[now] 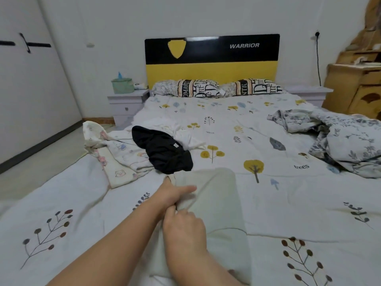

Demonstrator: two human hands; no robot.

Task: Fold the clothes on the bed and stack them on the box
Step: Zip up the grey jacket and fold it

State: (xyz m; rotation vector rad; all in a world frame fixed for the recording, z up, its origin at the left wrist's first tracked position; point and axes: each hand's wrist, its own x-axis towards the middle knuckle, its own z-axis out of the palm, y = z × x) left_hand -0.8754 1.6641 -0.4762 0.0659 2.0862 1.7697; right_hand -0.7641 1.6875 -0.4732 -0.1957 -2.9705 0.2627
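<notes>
The bed (237,124) has a black-and-yellow headboard (212,58) reading "WARRIOR"; its sheet says "trees". A pale green garment (218,205) lies at the near edge, both the left hand (173,193) and right hand (184,228) pinching its left edge. A black garment (162,149) lies beyond, white label showing.

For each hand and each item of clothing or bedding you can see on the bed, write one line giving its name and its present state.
Left hand: gripping the pale garment's left edge.
Right hand: pinching the same edge, nearer the camera.
Pale garment: spread flat, partly folded.
Black garment: crumpled, unfolded.
Cartoon-print garment: rumpled, unfolded.
White garment: crumpled, partly under the black one.
Floral duvet: bunched up at the right.
Pillows: lying at the headboard.
</notes>
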